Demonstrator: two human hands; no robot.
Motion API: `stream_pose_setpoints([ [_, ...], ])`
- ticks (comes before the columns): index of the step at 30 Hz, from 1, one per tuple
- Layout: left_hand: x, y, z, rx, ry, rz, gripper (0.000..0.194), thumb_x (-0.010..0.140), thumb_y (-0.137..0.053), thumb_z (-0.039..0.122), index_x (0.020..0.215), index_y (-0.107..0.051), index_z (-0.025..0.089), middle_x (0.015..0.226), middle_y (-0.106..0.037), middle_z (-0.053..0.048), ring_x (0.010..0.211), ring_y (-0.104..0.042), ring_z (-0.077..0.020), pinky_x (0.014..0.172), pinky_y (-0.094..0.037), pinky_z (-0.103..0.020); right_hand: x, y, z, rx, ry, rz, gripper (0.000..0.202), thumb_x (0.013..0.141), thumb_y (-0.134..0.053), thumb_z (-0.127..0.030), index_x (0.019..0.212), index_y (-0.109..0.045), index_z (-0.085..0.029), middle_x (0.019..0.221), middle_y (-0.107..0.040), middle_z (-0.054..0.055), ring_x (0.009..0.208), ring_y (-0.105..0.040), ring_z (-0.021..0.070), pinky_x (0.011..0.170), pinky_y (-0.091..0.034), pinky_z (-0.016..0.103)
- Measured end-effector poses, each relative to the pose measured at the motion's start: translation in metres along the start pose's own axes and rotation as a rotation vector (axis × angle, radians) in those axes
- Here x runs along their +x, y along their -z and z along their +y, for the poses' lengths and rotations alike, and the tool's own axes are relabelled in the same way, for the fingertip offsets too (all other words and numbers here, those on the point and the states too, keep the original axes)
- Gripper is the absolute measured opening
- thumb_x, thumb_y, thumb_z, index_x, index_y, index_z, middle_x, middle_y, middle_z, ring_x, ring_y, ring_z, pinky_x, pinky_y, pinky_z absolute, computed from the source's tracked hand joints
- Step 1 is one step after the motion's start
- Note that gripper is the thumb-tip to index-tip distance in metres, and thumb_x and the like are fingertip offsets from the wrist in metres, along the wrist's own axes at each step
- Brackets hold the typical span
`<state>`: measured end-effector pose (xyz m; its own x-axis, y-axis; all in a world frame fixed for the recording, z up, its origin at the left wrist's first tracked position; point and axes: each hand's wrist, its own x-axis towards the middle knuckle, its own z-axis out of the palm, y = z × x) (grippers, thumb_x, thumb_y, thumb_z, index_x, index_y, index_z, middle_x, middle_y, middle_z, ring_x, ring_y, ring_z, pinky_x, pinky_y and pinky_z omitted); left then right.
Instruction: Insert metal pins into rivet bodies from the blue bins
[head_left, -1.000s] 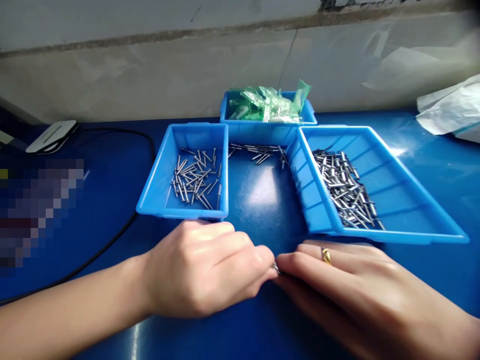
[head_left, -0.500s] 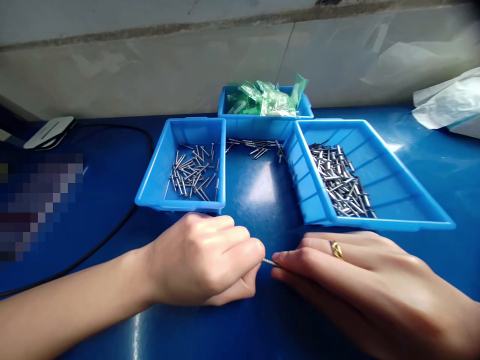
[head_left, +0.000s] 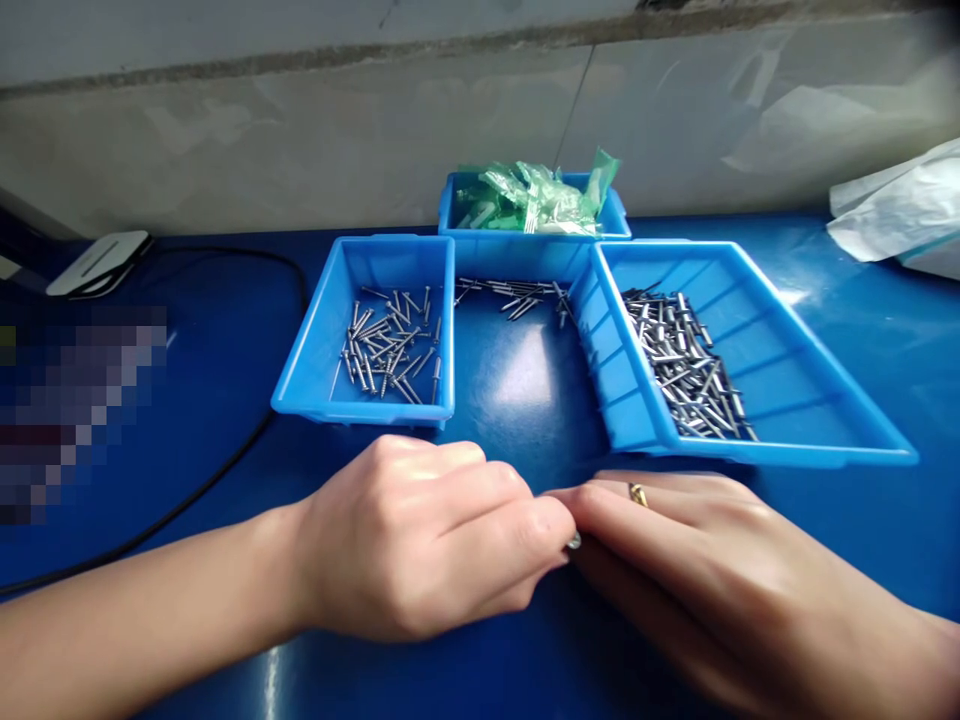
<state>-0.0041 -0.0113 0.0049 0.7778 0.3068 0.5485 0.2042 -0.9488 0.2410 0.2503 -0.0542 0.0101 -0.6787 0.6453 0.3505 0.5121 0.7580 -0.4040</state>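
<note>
My left hand (head_left: 442, 540) is closed, with a small shiny metal end (head_left: 574, 541) showing at its thumb and forefinger; the rest of that piece is hidden. My right hand (head_left: 690, 560), with a gold ring, has its fingers pressed together and its fingertips touching those of the left. What the right one holds is hidden. Beyond the left hand, screws (head_left: 386, 345) lie in a blue bin (head_left: 364, 410). A larger blue bin (head_left: 810, 452) beyond the right hand holds rivets (head_left: 686, 370).
A rear blue bin (head_left: 525, 250) holds green plastic packets (head_left: 540, 195). Loose rivets (head_left: 517, 295) lie on the blue table (head_left: 517, 380) between the bins. A black cable (head_left: 225, 455) and a white device (head_left: 101, 264) are at left, white wrapping (head_left: 900, 205) at far right.
My hands have come together at the fingertips, the left moving right. The threaded screw shaft seen between them before is now hidden, and a small shiny end shows instead.
</note>
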Motion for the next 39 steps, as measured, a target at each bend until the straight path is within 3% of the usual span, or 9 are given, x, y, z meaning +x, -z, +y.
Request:
stream_pose_setpoints([
  [10, 0.003, 0.0, -0.001, -0.062, -0.014, -0.044, 0.029, 0.12, -0.054, 0.01, 0.106, -0.08, 0.013, 0.095, -0.085, -0.005, 0.075, -0.076, -0.0166, 0.067, -0.062, -0.028, -0.005, 0.001, 0.003, 0.056, -0.02, -0.034, 0.038, 0.117, -0.043, -0.003, 0.09, -0.061, -0.023, 0.07, -0.067, -0.005, 0.051, -0.062, 0.0092, 0.052, -0.047, 0.022],
  [14, 0.002, -0.003, -0.002, -0.037, -0.02, 0.002, 0.027, 0.117, -0.056, 0.006, 0.101, -0.078, 0.01, 0.096, -0.086, -0.008, 0.078, -0.079, -0.0181, 0.07, -0.063, -0.03, 0.002, 0.003, 0.0, 0.034, -0.01, 0.007, 0.041, 0.127, -0.042, -0.018, 0.092, -0.063, -0.023, 0.071, -0.071, -0.003, 0.053, -0.065, 0.011, 0.053, -0.049, 0.026],
  [18, 0.003, -0.002, -0.003, -0.025, -0.01, -0.049, 0.033, 0.122, -0.052, 0.01, 0.102, -0.079, 0.01, 0.092, -0.085, -0.005, 0.073, -0.075, -0.016, 0.068, -0.062, -0.03, 0.004, 0.005, -0.002, 0.018, -0.02, 0.02, 0.05, 0.132, -0.037, -0.029, 0.089, -0.061, -0.023, 0.07, -0.069, -0.004, 0.053, -0.065, 0.0087, 0.053, -0.047, 0.024],
  [22, 0.002, 0.0, -0.002, 0.011, -0.019, -0.083, 0.039, 0.124, -0.049, 0.013, 0.101, -0.08, 0.014, 0.091, -0.084, -0.003, 0.068, -0.07, -0.0156, 0.061, -0.058, -0.03, 0.002, 0.003, -0.002, -0.018, 0.002, 0.039, 0.052, 0.132, -0.037, -0.024, 0.085, -0.06, -0.023, 0.067, -0.066, -0.005, 0.049, -0.061, 0.0081, 0.05, -0.044, 0.025],
  [27, 0.0, -0.005, -0.001, 0.063, 0.026, -0.067, 0.037, 0.12, -0.056, 0.012, 0.091, -0.078, 0.014, 0.08, -0.077, -0.003, 0.065, -0.067, -0.0178, 0.059, -0.054, -0.034, -0.003, 0.003, -0.001, -0.002, -0.031, 0.027, 0.045, 0.128, -0.041, -0.019, 0.087, -0.059, -0.025, 0.073, -0.074, -0.002, 0.053, -0.069, 0.0113, 0.051, -0.048, 0.026],
  [32, -0.001, -0.002, -0.001, 0.085, 0.017, -0.025, 0.036, 0.122, -0.058, 0.016, 0.09, -0.075, 0.017, 0.076, -0.074, 0.002, 0.061, -0.062, -0.0135, 0.059, -0.049, -0.031, -0.004, 0.005, 0.0, 0.002, -0.046, 0.029, 0.041, 0.126, -0.04, -0.017, 0.093, -0.062, -0.024, 0.081, -0.08, 0.002, 0.056, -0.07, 0.0123, 0.054, -0.052, 0.026],
  [39, -0.007, -0.008, 0.002, 0.042, -0.004, 0.064, 0.013, 0.116, -0.072, 0.022, 0.104, -0.078, 0.021, 0.066, -0.062, 0.008, 0.052, -0.059, -0.0135, 0.05, -0.044, -0.036, -0.003, 0.003, 0.002, 0.074, -0.017, -0.026, 0.042, 0.123, -0.043, -0.01, 0.088, -0.061, -0.024, 0.071, -0.068, -0.002, 0.053, -0.065, 0.0113, 0.05, -0.047, 0.026],
])
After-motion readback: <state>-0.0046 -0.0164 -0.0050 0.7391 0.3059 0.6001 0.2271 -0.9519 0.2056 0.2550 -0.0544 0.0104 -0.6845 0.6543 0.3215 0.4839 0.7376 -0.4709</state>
